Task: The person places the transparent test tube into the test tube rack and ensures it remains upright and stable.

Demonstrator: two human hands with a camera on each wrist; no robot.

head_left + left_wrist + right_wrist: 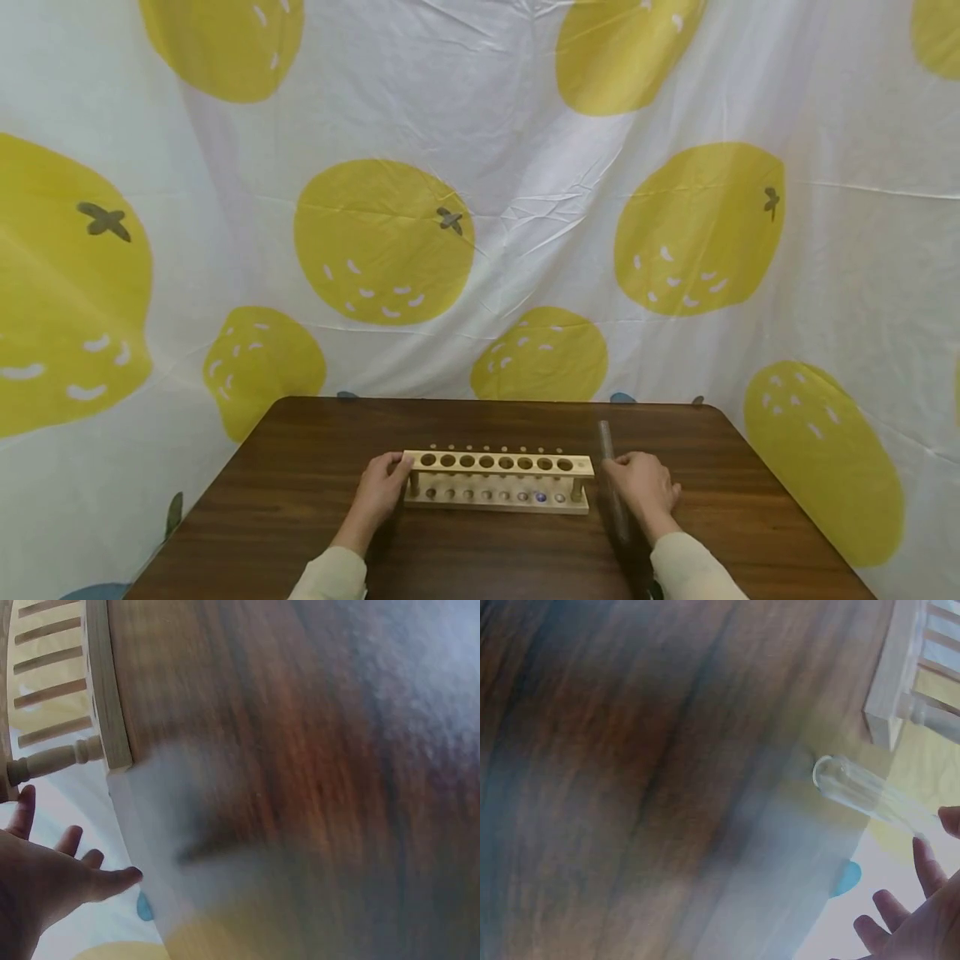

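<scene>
A pale wooden test tube rack stands on the table, with a row of round holes in its top plank. My left hand grips the left end of that plank, thumb at the front. In the left wrist view its other fingers are spread; the thumb is out of sight. Beside the rack's right end, my right hand pinches a clear glass test tube, apart from the rack. The tube's rounded bottom points down in the right wrist view, with the other fingers loose.
The dark wooden table reaches back to a white hanging cloth printed with yellow lemons. Short pegs line the rack's back edge. A small blue-purple spot shows in the rack's base, near the right end.
</scene>
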